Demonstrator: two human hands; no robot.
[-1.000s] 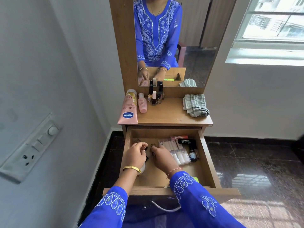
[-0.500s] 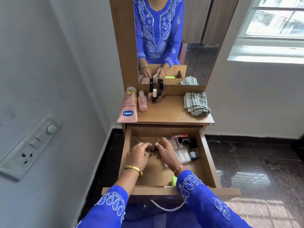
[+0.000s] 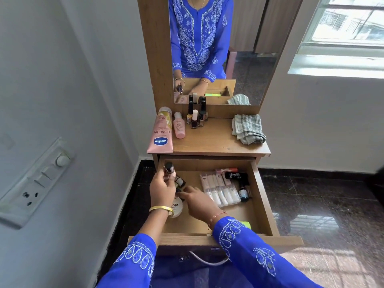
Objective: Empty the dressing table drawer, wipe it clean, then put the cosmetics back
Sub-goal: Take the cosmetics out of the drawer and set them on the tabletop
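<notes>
While the left hand (image 3: pixel 162 187) grips a small bottle (image 3: pixel 169 168) lifted over the open drawer (image 3: pixel 262 196), the right hand (image 3: pixel 196 199) reaches with loose fingers for another bottle, best carried upright to the bench (image 3: pixel 209 142).

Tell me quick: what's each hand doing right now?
Left hand: gripping a small dark-capped bottle.
Right hand: reaching at small bottles in the drawer; grip cannot be told.
</notes>
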